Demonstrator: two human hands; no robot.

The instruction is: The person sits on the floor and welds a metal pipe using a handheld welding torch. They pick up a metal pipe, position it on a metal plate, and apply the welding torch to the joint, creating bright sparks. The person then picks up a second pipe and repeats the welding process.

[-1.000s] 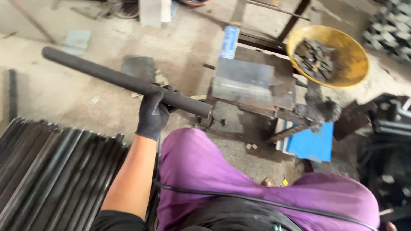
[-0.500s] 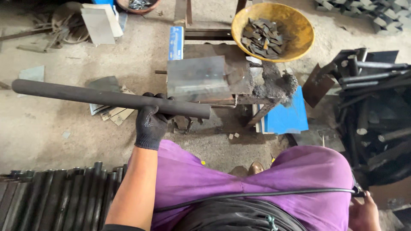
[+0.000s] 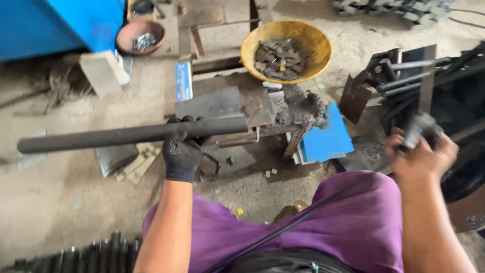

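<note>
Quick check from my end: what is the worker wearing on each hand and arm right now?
The left hand wears a black knitted glove with small pale grip dots, cuff ending at the wrist. The right hand is bare, without a glove. Both forearms are uncovered; no sleeves reach them. No watch, band or marking shows on either arm.

Left hand [image 3: 182, 154]: black knit glove, forearm bare, extended forward from the near left and angled slightly toward the right. Fingers curled over the top, fist closed, back of the glove facing up and toward the camera. Wrist straight, in line with the forearm.

Right hand [image 3: 420, 154]: bare, raised at the right side, forearm rising from the near right edge. Fingers wrapped closed, knuckles turned to the far side. Outline blurred; individual finger positions cannot be resolved. Hands well apart, roughly level with each other.
</note>
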